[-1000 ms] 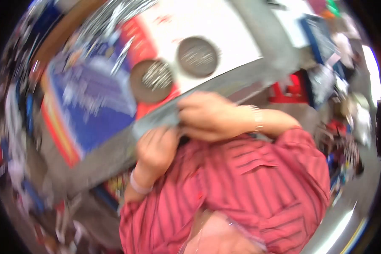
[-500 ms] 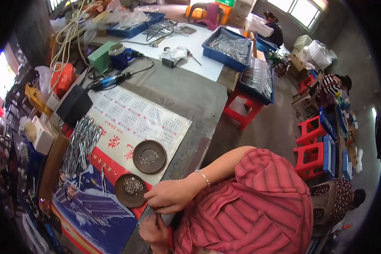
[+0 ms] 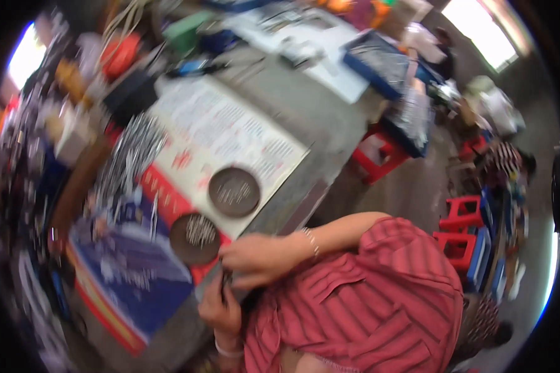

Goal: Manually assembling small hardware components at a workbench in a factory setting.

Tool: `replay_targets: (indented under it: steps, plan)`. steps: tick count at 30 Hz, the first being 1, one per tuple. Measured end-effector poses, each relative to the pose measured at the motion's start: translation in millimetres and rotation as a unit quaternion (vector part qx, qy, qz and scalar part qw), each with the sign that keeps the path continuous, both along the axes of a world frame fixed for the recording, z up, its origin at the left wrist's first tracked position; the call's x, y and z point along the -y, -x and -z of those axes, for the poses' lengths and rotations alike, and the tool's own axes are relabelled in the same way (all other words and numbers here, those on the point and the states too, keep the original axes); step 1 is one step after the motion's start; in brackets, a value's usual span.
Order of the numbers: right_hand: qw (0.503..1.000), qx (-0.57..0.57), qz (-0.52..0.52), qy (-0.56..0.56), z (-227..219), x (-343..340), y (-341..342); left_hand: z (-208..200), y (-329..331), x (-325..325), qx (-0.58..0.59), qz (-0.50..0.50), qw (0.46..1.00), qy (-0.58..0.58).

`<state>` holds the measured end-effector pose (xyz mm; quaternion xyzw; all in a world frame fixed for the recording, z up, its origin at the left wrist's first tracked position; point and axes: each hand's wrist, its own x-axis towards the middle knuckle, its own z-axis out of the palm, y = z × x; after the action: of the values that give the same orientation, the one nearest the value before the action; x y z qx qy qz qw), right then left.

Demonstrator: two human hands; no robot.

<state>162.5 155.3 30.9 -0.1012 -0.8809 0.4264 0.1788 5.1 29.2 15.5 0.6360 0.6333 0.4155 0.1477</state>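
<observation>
My right hand, with a bracelet at the wrist, is held close above my left hand at the table's near edge. The fingers of both are bent and meet around a small dark, thin piece; motion blur and the fingers hide what it is. My left fingers look pinched on it. Those of my right hand are smeared. Just beyond the right fingertips stands a round brown dish of small metal parts. A second brown dish, also with small parts, sits a little farther off.
A pile of slender metal tools lies at the left on the table, beside a dark box. A calendar sheet and a blue printed sheet cover the tabletop. Blue trays, red stools and other people are farther right.
The whole view has shifted and blurred, with the table sitting differently in it. Both hands stay together at the table edge, and the dishes stay where they were on the sheet.
</observation>
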Motion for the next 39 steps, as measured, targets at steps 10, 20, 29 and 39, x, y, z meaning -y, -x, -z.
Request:
replay_targets:
  steps: [10,20,29,39]
  plan:
    - [0.982,0.065,0.139,-0.110,19.0,-34.0,26.8,-1.9,11.0,9.8,0.200,-0.073,0.977,-0.002]
    - [0.946,0.155,0.065,-0.276,36.0,-29.3,57.1,3.0,17.5,19.6,0.242,-0.078,0.966,0.040]
    - [0.953,0.144,0.056,-0.262,32.9,-22.5,53.4,10.5,19.5,18.0,0.266,-0.094,0.959,0.037]
    - [0.956,0.113,0.001,-0.269,31.5,-17.9,42.8,27.8,13.8,10.8,0.275,-0.128,0.945,0.120]
